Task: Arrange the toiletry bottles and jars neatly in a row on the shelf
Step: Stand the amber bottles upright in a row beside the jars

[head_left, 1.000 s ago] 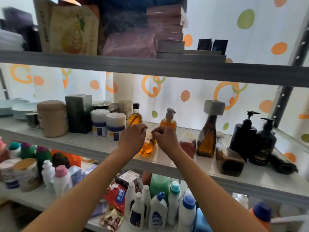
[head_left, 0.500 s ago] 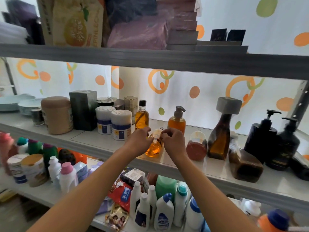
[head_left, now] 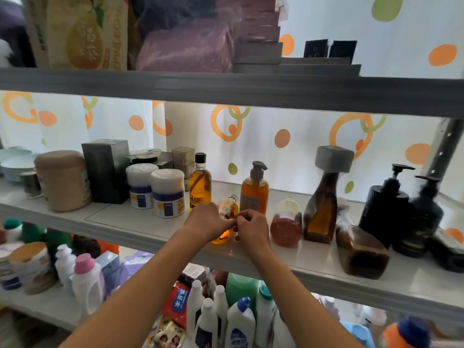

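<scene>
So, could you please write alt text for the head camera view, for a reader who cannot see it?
Both hands, left hand and right hand, meet at a small amber bottle near the front edge of a white shelf. Jars stand to its left; pump bottles and brown bottles, one lying down, to its right.

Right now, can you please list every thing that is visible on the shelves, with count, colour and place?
Small amber bottle: 1, orange, middle shelf front, tilted, between both hands.
Pump bottle: 1, orange, behind the hands.
Black-cap bottle: 1, amber, left of the pump bottle.
White jars: 2, white with blue bands, middle shelf left.
Beige tub: 1, far left.
Dark box: 1, grey-green, beside the tub.
Red round bottle: 1, right of the hands.
Brown bottles: 2, one upright with grey cap, one lying.
Black pump bottles: 2, far right.
Detergent bottles: several, mostly white, lower shelf.
Pear box: 1, top shelf.
Left hand: 1, on the small bottle.
Right hand: 1, same.
</scene>
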`<state>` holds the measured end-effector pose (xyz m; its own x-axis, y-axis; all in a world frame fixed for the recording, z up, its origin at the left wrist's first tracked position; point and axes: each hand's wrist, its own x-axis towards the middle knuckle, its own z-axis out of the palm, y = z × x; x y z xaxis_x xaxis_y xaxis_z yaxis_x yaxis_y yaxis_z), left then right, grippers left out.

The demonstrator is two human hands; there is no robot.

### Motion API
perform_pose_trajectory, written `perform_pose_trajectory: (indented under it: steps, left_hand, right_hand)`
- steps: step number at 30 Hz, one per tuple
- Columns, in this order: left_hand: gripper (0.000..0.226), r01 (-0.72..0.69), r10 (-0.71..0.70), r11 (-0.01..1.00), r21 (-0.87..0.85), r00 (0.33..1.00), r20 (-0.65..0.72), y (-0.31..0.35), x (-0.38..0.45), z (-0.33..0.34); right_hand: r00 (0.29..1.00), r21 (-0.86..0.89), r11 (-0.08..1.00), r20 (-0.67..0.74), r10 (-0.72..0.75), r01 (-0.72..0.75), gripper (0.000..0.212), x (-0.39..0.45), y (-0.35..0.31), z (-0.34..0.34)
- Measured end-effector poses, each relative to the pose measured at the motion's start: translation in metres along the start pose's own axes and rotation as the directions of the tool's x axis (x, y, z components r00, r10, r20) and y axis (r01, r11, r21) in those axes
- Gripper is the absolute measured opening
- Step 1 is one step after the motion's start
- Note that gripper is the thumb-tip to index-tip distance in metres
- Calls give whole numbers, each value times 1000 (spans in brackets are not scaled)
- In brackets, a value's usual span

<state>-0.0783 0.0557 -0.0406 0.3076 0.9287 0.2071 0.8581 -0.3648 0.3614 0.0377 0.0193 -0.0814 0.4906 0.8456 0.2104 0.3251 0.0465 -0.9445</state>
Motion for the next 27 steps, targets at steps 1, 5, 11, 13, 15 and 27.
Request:
perform_pose_trajectory:
  steps: [1,5,11,13,15,27]
  left_hand:
    - [52,20,-20,1000,-7,999,37,2,1,-2]
    - [46,64,-56,992,-112,996,74,3,3,-2]
    - [57,177,-171,906,-385,984,49,-16,-6,-3]
    - [55,138,-152,897,-419,988,-1,-21,-13,-2]
    - [46,69,-108,853,-517,993,-45,-24,-23,-4]
    - [42,-239,148,727,-643,970,-193,-27,-52,-20]
  right_hand:
    - [1000,7,1000,9,1,-2,22,0,0,-1]
    - [998,-28,999,58,-40,41,27,-4,-1,-2]
    - [988,94,995,143,-57,44,24,-8,-10,-9]
    - [987,182,983,159,1,-30,16,-9,-13,-8]
    - [970,353,912,194,144,-207,19,-10,-18,-7]
    - [960,351,936,262,-98,0,54,-18,-56,-31]
